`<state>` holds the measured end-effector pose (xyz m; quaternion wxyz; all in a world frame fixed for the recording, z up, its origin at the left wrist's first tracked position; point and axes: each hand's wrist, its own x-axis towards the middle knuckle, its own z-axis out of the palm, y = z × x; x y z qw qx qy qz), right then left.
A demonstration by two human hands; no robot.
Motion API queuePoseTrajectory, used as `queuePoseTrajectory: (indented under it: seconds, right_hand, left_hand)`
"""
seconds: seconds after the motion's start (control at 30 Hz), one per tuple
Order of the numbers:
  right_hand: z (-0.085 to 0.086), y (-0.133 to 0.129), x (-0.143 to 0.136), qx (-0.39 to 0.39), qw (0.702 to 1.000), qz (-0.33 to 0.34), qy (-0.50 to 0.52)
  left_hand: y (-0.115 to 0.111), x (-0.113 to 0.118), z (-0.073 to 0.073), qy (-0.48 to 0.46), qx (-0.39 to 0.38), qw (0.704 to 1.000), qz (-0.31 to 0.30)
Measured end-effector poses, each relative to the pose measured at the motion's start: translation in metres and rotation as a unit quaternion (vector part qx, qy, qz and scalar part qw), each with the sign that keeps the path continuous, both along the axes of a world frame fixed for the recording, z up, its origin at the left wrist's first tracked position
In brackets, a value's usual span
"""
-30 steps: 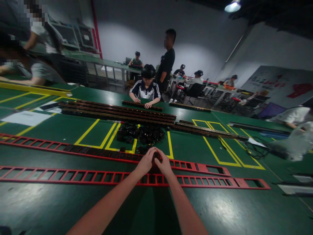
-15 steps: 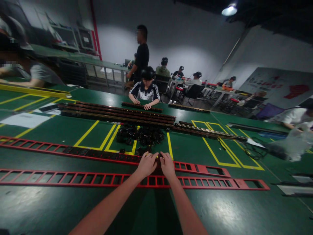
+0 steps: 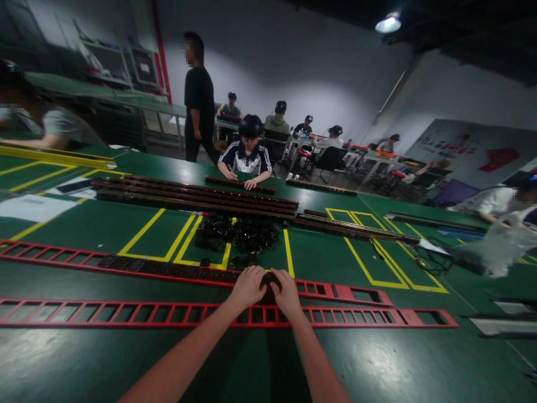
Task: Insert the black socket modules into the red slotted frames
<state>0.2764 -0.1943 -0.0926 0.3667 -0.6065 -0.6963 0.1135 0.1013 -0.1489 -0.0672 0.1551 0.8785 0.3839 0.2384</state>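
Observation:
My left hand (image 3: 249, 287) and my right hand (image 3: 286, 292) meet over the farther red slotted strip (image 3: 312, 287). Both have their fingers curled around a small black part (image 3: 269, 279), pinched between them at the strip. Left of my hands, several slots of this strip hold black square pieces (image 3: 168, 268). To the right its slots show no such pieces. Below my wrists lies a second red slotted strip (image 3: 184, 315), its openings bare. Just beyond my fingers is a heap of loose black pieces (image 3: 239, 234).
Behind the heap lies a stack of long dark rails (image 3: 201, 196), continuing right as thinner rails (image 3: 356, 225). White paper (image 3: 37, 207) is at left, clear plastic (image 3: 495, 249) at right. Across the green table, a person (image 3: 247, 157) works on a dark strip. Another person (image 3: 199, 101) stands behind.
My hands stay together at the strip, and the fingers have shifted slightly around the black part. The standing person behind has walked left. The view has tilted a little.

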Motion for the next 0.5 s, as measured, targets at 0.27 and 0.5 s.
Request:
queuePoseTrajectory:
  seconds: [0.27,0.5]
  right_hand:
    - [0.015,-0.005,-0.004,-0.017,0.999,0.011,-0.025]
    - [0.026,-0.009,-0.009,-0.024,0.999,0.003,-0.034]
  left_hand:
    - [-0.001,-0.002,0.005,0.002,-0.005,1.0,-0.013]
    - [-0.005,-0.002,0.01,0.013,-0.005,1.0,-0.01]
